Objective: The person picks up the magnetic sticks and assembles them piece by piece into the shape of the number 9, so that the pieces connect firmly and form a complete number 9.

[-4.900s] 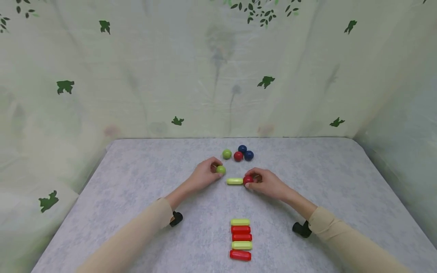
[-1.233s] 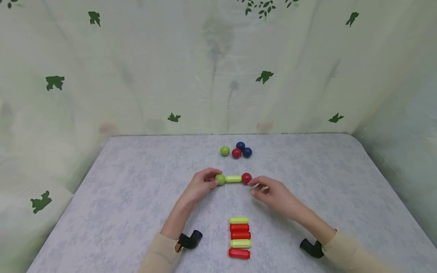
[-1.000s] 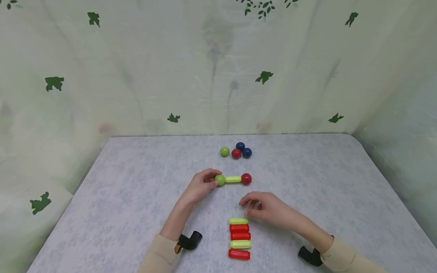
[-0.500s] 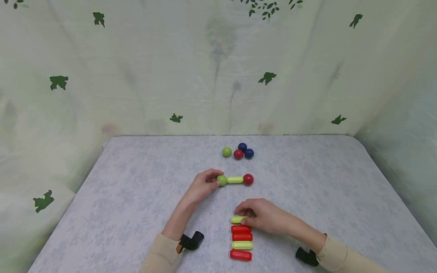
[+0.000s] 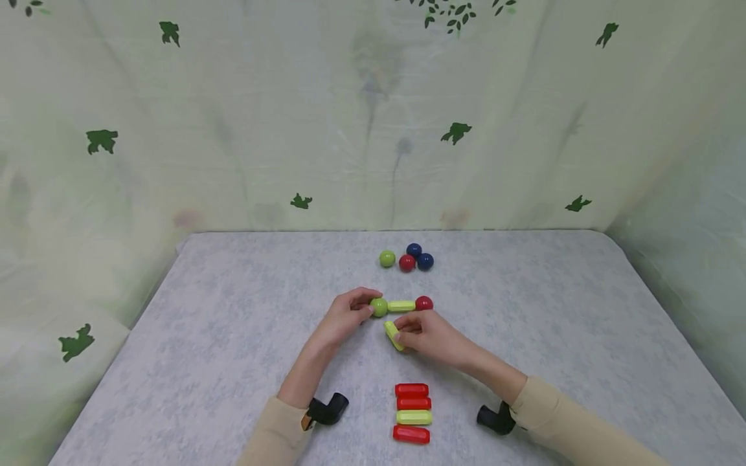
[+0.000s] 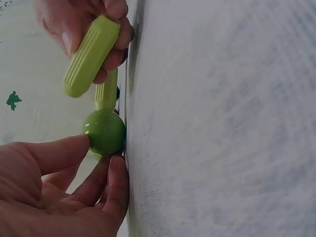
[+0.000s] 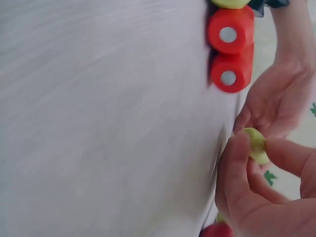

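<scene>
Thumb and fingers of my left hand (image 5: 345, 317) pinch a green ball (image 5: 379, 307), also close up in the left wrist view. A yellow-green magnetic rod (image 5: 401, 306) lies on the table, its left end at that ball and its right end at a red ball (image 5: 424, 302), partly behind my right hand. My right hand (image 5: 434, 338) grips a second yellow-green magnetic rod (image 5: 393, 336) just in front of this row. In the left wrist view this held rod (image 6: 92, 58) is tilted and stands apart from the green ball (image 6: 104, 132).
Nearer me lie a stack-like row of red rods (image 5: 411, 390) and one yellow-green rod (image 5: 414, 417). Metal discs show on the red rods' ends (image 7: 228, 34). Towards the back sit a green ball (image 5: 387, 259), a red ball (image 5: 406, 263) and two blue balls (image 5: 425, 261).
My right hand let go of the red ball, went down to the rod row, took the top yellow-green rod and carried it up. My left hand brought the green ball to the first rod's left end.
</scene>
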Available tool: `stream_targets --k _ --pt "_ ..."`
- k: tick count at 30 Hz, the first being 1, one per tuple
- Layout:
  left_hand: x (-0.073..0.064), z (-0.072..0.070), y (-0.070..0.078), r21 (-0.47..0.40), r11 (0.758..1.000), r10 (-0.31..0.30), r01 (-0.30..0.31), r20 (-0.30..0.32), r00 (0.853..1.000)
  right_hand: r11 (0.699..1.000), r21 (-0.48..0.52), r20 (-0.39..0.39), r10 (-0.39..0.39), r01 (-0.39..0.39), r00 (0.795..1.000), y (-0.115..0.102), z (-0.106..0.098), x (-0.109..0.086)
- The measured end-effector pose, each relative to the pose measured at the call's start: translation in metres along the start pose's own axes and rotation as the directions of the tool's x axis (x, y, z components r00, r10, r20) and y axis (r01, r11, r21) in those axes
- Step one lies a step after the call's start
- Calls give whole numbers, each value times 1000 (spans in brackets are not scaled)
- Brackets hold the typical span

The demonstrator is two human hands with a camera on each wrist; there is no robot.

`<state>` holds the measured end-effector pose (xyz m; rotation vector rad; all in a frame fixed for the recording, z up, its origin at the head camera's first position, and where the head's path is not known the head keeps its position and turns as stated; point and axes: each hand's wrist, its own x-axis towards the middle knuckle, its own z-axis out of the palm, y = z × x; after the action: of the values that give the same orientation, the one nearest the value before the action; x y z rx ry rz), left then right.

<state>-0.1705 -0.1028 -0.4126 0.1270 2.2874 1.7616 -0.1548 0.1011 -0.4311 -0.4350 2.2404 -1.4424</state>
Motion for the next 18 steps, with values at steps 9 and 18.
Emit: stream_targets --k 9,18 --pt "10 0 -12 -33 999 -16 16 5 1000 956 266 -91 154 -125 984 -5 17 16" --pt "15 1 -22 -23 1000 -4 4 -9 1000 958 272 -139 132 -90 982 -7 27 14"
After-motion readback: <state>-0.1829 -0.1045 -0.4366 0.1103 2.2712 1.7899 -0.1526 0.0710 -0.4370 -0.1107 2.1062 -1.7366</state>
